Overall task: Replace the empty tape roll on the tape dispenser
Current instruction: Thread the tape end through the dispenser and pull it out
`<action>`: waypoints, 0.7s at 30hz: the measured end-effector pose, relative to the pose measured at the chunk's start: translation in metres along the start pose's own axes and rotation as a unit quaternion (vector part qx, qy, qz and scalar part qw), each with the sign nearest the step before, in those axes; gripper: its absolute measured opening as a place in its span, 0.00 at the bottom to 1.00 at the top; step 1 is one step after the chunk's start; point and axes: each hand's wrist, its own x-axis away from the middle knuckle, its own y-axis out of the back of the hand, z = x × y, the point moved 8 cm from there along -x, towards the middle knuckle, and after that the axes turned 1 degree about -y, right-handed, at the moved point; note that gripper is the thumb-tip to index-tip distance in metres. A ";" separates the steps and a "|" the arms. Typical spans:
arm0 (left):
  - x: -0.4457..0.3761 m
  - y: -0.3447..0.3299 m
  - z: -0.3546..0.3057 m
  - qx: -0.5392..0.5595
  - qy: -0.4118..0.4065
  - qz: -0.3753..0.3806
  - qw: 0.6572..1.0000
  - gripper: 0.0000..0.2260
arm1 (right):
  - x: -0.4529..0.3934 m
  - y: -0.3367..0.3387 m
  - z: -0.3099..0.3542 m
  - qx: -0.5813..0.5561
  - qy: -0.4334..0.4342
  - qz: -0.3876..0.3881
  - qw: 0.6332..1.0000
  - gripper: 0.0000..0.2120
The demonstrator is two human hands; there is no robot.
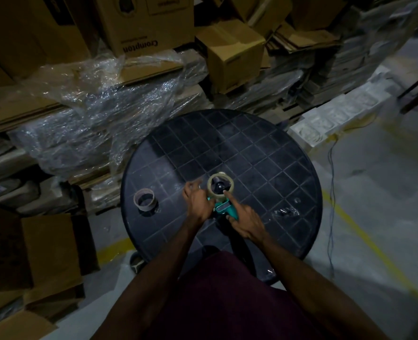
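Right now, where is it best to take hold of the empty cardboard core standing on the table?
Grip the empty core by its outer wall, coming from above: it stands upright with the open end up, apart from the dispenser, and the left hand is nearest.

1. Dim warehouse or stockroom, seen from above.
2. Stacked cardboard boxes (144,23) fill the back; one is printed "Crompton".
3. Flattened cartons under loose clear plastic wrap (100,101) lie at left.
4. White foam packing inserts (335,116) sit at right.
5. Bare concrete floor w/ yellow painted lines (365,244).
6. Round black plastic table (264,148) as work surface.
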 end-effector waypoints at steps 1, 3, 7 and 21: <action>-0.001 0.000 0.001 -0.003 0.006 0.003 1.000 0.07 | -0.001 0.000 0.001 -0.002 0.005 0.008 1.000 0.44; 0.000 -0.001 0.002 -0.002 0.004 0.010 1.000 0.08 | -0.001 0.001 0.002 0.010 0.018 0.012 1.000 0.44; 0.006 0.006 0.000 -0.093 0.027 -0.021 0.995 0.17 | -0.002 0.002 0.005 0.037 0.029 0.006 0.999 0.43; -0.003 -0.005 0.021 -0.006 0.040 -0.006 0.999 0.24 | -0.006 0.004 0.009 0.088 0.026 -0.027 0.995 0.43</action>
